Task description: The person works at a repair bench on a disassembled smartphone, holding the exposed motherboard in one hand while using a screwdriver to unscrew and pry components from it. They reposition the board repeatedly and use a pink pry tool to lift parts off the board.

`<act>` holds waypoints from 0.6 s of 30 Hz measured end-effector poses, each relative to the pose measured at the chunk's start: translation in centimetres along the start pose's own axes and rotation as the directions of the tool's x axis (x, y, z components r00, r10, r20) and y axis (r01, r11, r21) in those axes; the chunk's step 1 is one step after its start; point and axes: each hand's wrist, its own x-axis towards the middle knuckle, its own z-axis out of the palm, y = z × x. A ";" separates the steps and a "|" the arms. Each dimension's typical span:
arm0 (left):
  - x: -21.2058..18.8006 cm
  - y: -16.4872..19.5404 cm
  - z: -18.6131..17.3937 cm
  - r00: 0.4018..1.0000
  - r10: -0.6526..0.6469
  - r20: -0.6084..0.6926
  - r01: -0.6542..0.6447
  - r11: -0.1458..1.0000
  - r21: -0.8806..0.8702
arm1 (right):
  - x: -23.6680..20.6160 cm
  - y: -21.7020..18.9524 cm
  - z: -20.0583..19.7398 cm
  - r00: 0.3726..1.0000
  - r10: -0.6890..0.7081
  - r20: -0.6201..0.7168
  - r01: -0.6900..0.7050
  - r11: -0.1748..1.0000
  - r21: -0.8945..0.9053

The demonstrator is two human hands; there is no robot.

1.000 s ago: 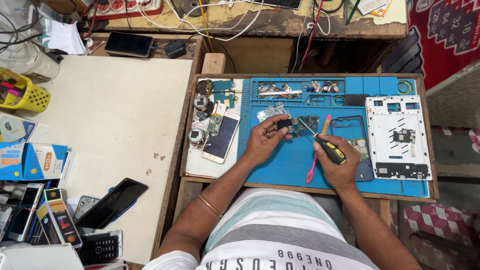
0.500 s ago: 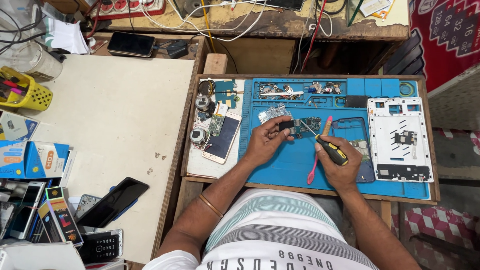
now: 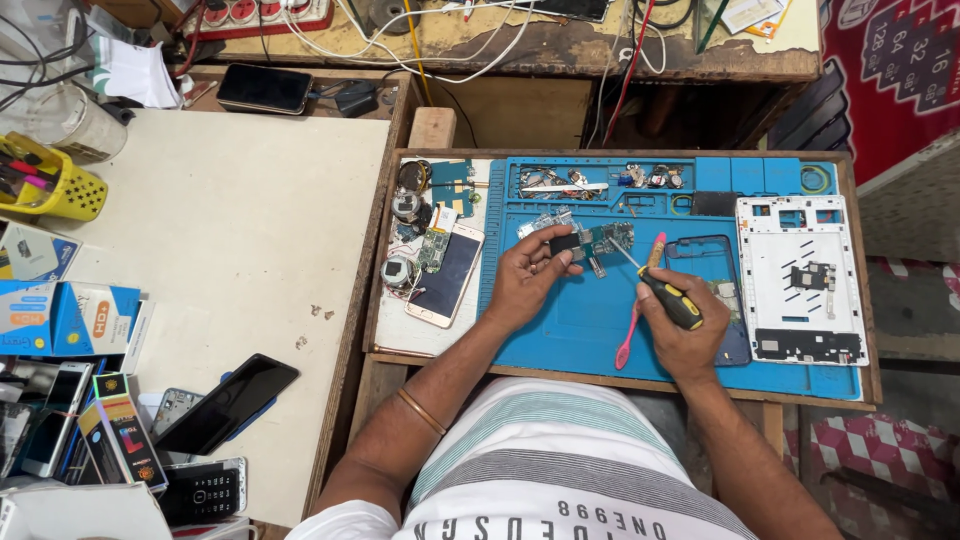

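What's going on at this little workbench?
A person sits at a blue work mat taking a phone apart. Their left hand pins a small circuit board to the mat, while the right hand has a grip on a black and yellow screwdriver with its tip at the board. A pink toothbrush lies beside that hand, and a rose-gold phone rests to the left.

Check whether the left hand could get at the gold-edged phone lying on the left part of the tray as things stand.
Probably yes. The left hand pins a small circuit board on the blue mat, and the phone lies face up just beside it with nothing between; the hand would have to let go of the board first.
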 end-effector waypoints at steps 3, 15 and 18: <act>0.1 0.0 0.0 0.999 -0.017 -0.039 0.016 1.000 -0.027 | 0.0 -0.1 -0.1 0.998 -0.049 -0.048 0.046 0.997 -0.064; 0.1 -0.2 -0.1 0.999 0.007 -0.046 -0.008 1.000 -0.026 | 0.2 -0.1 -0.1 0.998 -0.050 -0.043 0.045 0.994 -0.096; 0.2 -0.3 -0.1 0.998 -0.010 -0.068 0.008 1.000 -0.030 | 0.2 -0.1 0.0 0.994 0.092 -0.064 -0.086 0.992 0.094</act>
